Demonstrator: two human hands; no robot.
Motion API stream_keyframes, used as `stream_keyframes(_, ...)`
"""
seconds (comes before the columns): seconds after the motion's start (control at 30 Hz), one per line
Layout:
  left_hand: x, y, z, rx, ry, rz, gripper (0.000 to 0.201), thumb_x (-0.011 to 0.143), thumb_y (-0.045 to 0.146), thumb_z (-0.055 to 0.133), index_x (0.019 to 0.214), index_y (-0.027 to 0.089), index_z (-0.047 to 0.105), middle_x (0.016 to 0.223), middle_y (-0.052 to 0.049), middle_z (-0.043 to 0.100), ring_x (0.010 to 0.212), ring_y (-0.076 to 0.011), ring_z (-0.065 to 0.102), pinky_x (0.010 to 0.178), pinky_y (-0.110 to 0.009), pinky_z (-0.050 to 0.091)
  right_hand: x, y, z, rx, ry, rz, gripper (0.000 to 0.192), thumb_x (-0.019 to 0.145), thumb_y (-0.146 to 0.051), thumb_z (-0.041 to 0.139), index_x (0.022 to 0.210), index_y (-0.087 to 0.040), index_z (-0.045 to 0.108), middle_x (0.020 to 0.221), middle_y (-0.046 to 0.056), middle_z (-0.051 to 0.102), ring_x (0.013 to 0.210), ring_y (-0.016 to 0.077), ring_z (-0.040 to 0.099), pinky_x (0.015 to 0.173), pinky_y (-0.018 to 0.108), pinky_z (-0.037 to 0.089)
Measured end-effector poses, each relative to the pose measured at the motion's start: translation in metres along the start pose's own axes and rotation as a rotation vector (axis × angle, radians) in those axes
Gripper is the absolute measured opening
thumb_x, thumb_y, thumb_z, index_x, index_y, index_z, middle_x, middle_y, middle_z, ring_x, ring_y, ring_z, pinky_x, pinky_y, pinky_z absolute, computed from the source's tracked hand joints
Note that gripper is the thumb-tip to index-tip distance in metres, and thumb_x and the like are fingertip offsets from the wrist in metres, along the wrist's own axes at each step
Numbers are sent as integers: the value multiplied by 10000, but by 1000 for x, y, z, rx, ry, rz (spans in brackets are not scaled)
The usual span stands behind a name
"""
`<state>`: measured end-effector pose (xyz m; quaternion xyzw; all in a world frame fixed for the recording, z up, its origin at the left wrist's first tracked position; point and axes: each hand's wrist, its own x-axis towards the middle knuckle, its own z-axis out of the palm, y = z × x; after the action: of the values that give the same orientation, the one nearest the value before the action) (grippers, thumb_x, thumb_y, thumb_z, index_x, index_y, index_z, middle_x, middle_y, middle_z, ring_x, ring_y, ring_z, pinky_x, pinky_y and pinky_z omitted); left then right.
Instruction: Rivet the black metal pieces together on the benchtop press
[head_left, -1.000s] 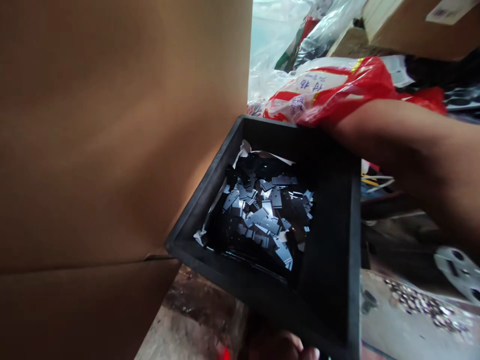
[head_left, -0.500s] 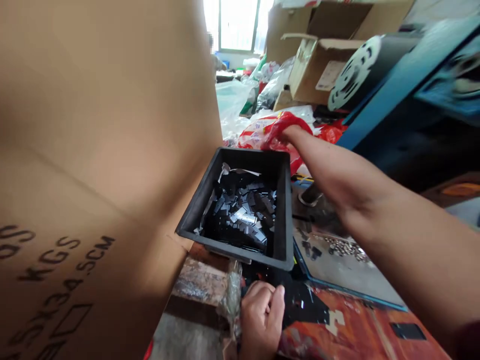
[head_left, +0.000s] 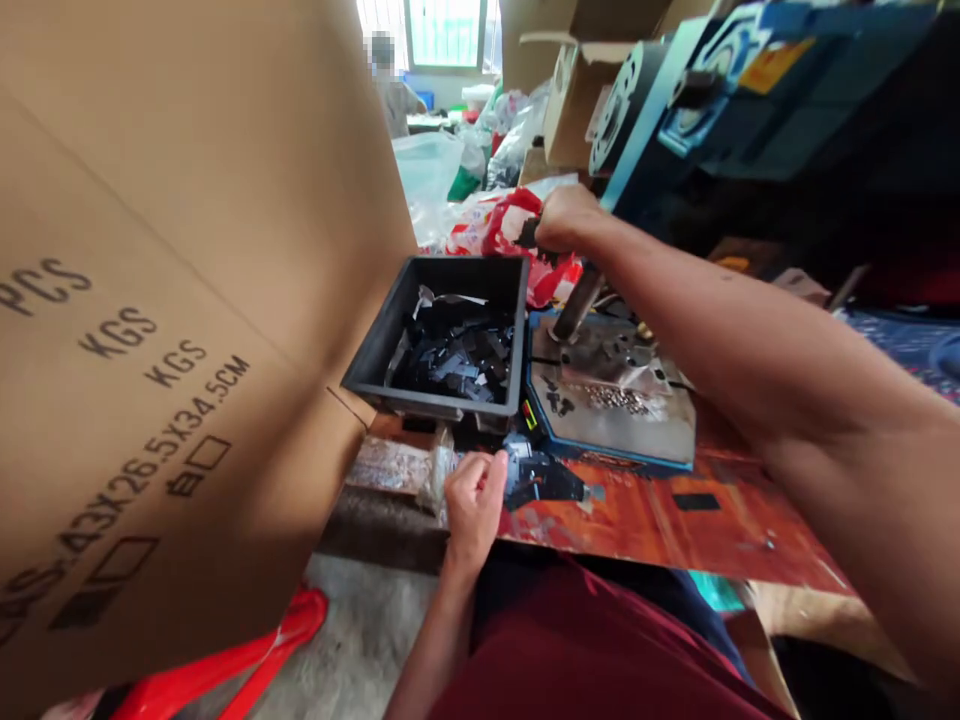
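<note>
Gripping the dark knob of a lever [head_left: 577,300] just behind the black bin's far right corner, the right hand [head_left: 564,216] is closed around it in a fist. The left hand [head_left: 472,497] rests on the worktop [head_left: 675,520] just in front of the black bin [head_left: 390,345], fingers curled together over a small pile of dark flat pieces [head_left: 536,480]; whether it actually pinches one I cannot tell.

The bin is heaped with more thin dark metal stampings [head_left: 457,352]. These look stiff, light singly, and probably sharp along the edges, so they are best picked by their flat faces with fingertips. Loaded, the bin is likely heavy for its size and best lifted by its rim with both hands.

Right of the bin, touching its side, sits a blue-edged metal press plate [head_left: 622,410] with small bright bits scattered on it. A large cardboard box [head_left: 165,300] stands left of the bin, and a red plastic bag [head_left: 502,225] lies behind it.
</note>
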<state>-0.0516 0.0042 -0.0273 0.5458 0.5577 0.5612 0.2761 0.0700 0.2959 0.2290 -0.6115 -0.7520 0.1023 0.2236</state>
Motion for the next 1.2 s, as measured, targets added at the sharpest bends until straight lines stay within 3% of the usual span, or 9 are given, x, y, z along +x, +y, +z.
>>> stream_keyframes(0.1,-5,-2,1,-12,110,33,395,1030,363,586,666,212,600,708,-8,655,693,-152,605,697,-285,463,-45,-1,-11,-121,-24,-8,420,962,-335,576,753,23,639,1108,216,724,1261,316,646,802,214,450)
stream_keyframes(0.17,-7,-1,2,-13,141,59,376,1017,341,608,664,213,603,710,-7,659,697,-155,611,692,-289,466,-86,4,-15,-118,-70,-50,338,954,-314,613,869,7,675,1003,184,764,997,205,746,716,197,453)
stream_keyframes(0.27,-13,6,4,0,166,80,366,1001,328,637,656,213,597,721,-8,659,728,-161,624,722,-296,478,-157,30,-10,31,-187,-47,138,919,-251,683,943,-117,705,765,73,764,578,126,677,558,218,453)
stream_keyframes(0.47,-39,31,29,-36,10,-94,228,997,423,645,958,210,717,890,-34,716,787,-168,649,707,-279,517,-253,104,29,431,-472,143,185,845,-339,738,793,-202,625,615,-25,640,501,123,569,498,247,431)
stream_keyframes(0.57,-33,42,49,-61,-36,-158,375,1021,457,606,1304,214,649,973,-39,728,710,-144,645,647,-259,519,-257,127,40,588,-497,227,177,818,-339,726,872,-205,623,618,-46,612,478,122,535,472,252,429)
stream_keyframes(0.67,-9,48,66,62,0,-73,468,1042,438,574,1450,208,569,1066,-74,732,786,-167,684,752,-297,552,-244,137,40,594,-501,226,200,809,-317,723,954,-189,674,684,-23,670,513,127,566,507,257,481)
stream_keyframes(0.8,28,50,77,146,-32,-3,416,1066,393,531,1432,212,610,1106,-96,769,1002,-240,727,924,-369,557,-230,137,37,600,-542,212,187,827,-277,703,983,-174,706,739,0,719,550,133,605,546,258,524)
stream_keyframes(1.0,57,40,87,140,-102,4,244,1037,279,565,1185,221,750,1151,-68,788,1087,-230,732,987,-344,551,-212,130,54,503,-604,200,77,878,-215,648,808,-186,665,724,24,743,531,131,623,528,244,533)
stream_keyframes(1.2,66,32,94,225,-154,80,208,993,227,638,1153,212,770,1061,-73,756,966,-222,721,913,-345,564,-196,133,63,309,-495,209,121,850,-272,728,904,-167,703,763,70,754,582,172,671,598,278,531)
